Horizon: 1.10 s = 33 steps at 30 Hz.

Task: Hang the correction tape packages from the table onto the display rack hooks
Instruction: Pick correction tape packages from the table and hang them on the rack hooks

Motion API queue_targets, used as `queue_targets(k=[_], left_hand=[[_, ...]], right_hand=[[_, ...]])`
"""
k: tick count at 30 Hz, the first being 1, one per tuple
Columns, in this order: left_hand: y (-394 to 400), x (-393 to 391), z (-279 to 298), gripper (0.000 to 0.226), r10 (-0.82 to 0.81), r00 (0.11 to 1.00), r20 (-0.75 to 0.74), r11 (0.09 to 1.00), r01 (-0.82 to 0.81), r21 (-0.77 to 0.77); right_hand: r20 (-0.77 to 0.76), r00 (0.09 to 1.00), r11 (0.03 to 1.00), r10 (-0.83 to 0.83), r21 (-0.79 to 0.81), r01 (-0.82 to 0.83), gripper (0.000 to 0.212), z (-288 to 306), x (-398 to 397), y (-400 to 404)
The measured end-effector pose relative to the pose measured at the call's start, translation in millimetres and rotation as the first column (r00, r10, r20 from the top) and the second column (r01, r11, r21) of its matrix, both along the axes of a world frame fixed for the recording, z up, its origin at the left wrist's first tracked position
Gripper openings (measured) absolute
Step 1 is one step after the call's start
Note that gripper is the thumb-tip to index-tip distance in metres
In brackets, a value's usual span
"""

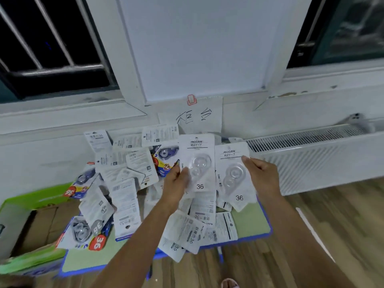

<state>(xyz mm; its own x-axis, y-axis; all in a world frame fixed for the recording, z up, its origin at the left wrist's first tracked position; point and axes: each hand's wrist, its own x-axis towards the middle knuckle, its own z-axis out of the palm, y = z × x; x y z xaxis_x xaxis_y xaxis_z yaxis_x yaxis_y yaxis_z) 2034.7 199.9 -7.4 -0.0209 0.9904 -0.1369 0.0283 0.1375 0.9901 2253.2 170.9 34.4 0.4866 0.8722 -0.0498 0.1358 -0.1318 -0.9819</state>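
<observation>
Several correction tape packages [124, 200] lie heaped on a small green table with a blue rim [252, 225]. My left hand [176, 179] pinches the left edge of a white package marked 36 [200, 154], held upright above the heap. My right hand [260, 173] grips the right edge of a second white package marked 36 [232, 163], just beside the first. Both packages face me with their clear blisters showing. No display rack or hooks are in view.
An open cardboard box with green flaps [31, 217] stands left of the table. A white radiator [311, 154] runs along the wall on the right. A paper sign with handwriting [195, 117] hangs on the wall behind the heap. Wooden floor [332, 225] lies to the right.
</observation>
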Motion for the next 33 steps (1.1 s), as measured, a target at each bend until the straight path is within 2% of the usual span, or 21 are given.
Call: queue_targets(k=[2, 6, 10, 13, 16, 21, 24, 28, 31, 33], left_hand=[[-4.4, 23.2, -3.2, 0.026, -0.062, 0.998, 0.016, 0.998, 0.063, -0.019], [-19.3, 76.3, 3.1, 0.041, -0.214, 0.977, -0.019, 0.977, 0.214, 0.010], [-45.4, 133.7, 11.5, 0.023, -0.379, 0.925, -0.019, 0.924, 0.380, 0.035], [-67.0, 170.8, 17.2, 0.028, -0.510, 0.858, -0.056, 0.854, 0.513, 0.079], [-106.6, 217.4, 22.5, 0.008, -0.622, 0.779, -0.070, 0.776, 0.626, 0.077], [-200.5, 299.2, 27.4, 0.015, -0.755, 0.643, -0.131, 0.638, 0.765, 0.082], [-269.3, 348.6, 27.9, 0.012, -0.818, 0.562, -0.121, 0.557, 0.827, 0.074], [-363.9, 404.5, 33.4, 0.041, -0.906, 0.407, -0.113, 0.403, 0.913, 0.064], [-431.2, 441.5, 37.1, 0.034, -0.931, 0.360, -0.053, 0.358, 0.933, 0.033], [-475.8, 464.9, 40.1, 0.029, -0.957, 0.289, -0.039, 0.287, 0.957, 0.051]], right_hand=[[-0.073, 0.993, 0.995, -0.097, 0.014, 0.098, 0.047, -3.3, 11.9, -19.5], [-0.195, 0.939, 0.955, -0.284, 0.031, 0.295, 0.039, -4.1, 41.0, -66.5], [-0.253, 0.869, 0.893, -0.425, 0.036, 0.448, 0.046, -4.7, 79.8, -115.1], [-0.247, 0.851, 0.871, -0.464, 0.049, 0.489, 0.039, -2.6, 105.3, -154.7], [-0.291, 0.803, 0.831, -0.520, 0.044, 0.555, 0.028, -1.4, 137.8, -214.1], [-0.388, 0.692, 0.748, -0.609, 0.011, 0.664, 0.024, 0.8, 191.5, -336.2], [-0.372, 0.615, 0.659, -0.695, 0.014, 0.752, 0.021, -2.2, 221.1, -416.7], [-0.376, 0.536, 0.544, -0.756, 0.094, 0.834, 0.030, 3.6, 248.2, -518.1], [-0.361, 0.468, 0.455, -0.806, 0.127, 0.881, 0.026, 11.2, 260.9, -587.7], [-0.341, 0.394, 0.369, -0.854, 0.137, 0.919, 0.023, 12.5, 269.0, -633.0]])
